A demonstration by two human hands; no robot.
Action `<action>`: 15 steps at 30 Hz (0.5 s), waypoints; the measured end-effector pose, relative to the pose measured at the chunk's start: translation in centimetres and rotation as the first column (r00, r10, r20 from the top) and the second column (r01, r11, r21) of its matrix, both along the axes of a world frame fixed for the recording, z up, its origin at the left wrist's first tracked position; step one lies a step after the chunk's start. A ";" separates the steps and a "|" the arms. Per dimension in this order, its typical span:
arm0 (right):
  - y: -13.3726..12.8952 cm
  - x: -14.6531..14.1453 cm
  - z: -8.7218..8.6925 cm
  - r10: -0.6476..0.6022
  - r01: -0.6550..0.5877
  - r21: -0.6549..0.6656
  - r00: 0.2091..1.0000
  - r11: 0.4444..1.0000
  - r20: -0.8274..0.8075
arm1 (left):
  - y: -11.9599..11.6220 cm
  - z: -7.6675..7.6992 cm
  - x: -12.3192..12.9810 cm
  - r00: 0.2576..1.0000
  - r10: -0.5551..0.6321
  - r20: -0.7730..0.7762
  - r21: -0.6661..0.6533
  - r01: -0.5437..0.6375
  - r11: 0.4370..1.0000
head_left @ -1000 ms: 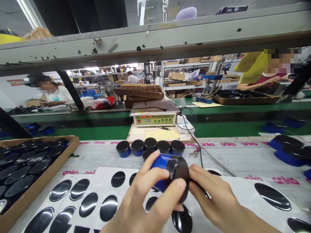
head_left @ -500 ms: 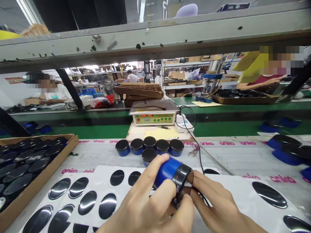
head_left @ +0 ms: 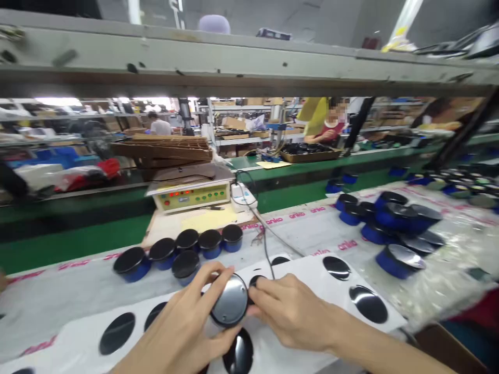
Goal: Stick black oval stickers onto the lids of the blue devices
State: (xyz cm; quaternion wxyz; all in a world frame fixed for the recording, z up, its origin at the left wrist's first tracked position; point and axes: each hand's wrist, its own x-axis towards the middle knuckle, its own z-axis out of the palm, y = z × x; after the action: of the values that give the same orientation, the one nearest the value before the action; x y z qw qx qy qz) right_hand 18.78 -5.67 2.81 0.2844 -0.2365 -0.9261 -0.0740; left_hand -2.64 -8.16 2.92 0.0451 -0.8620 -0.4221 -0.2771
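Note:
My left hand [head_left: 195, 317] wraps round a round cup-like part [head_left: 231, 300], its grey disc face with small holes turned toward me. Just right of it, my right hand [head_left: 290, 309] pinches with thumb and fingers by a black piece; whether it grips that piece I cannot make out. Both hands are over a white sheet [head_left: 273, 337] with glossy black discs [head_left: 368, 304]. Behind my left hand, several blue parts with black tops [head_left: 186, 265] stand in a cluster.
A control box [head_left: 191, 196] with red digits sits behind the blue parts, a white power strip [head_left: 244, 198] and cables beside it. More blue parts [head_left: 395, 215] are piled at right near clear plastic bags [head_left: 456, 270]. A shelf beam [head_left: 234, 59] crosses above; people work beyond.
The view has swung right. The part in my left hand has turned from its lettered side to its grey disc face. My right hand now shows closed fingers beside it.

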 end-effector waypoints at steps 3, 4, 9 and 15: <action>-0.1 1.2 -0.3 -0.102 0.102 0.025 0.994 0.995 0.033 | 1.5 -1.1 1.3 0.998 -0.025 0.060 0.071 0.021 0.997; 0.1 1.9 -0.3 -0.131 0.130 0.025 0.990 0.991 0.045 | 2.1 -1.2 1.4 0.996 -0.013 0.083 0.085 0.006 0.996; 4.8 9.4 0.6 -0.491 0.492 -0.072 0.871 0.868 0.029 | 5.2 -1.5 -0.6 0.971 0.202 0.129 0.008 -0.205 0.979; 13.9 19.0 1.7 -0.940 0.899 -0.291 0.341 0.327 0.000 | 7.1 -3.9 -0.7 0.998 0.066 -0.009 -0.136 -0.067 0.988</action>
State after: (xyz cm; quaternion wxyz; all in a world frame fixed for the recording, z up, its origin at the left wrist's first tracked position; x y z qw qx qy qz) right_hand 37.76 8.20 4.49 0.2381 -0.7577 -0.6009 -0.0900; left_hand -3.35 -1.04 -0.95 -0.0039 -0.8491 -0.4684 -0.2441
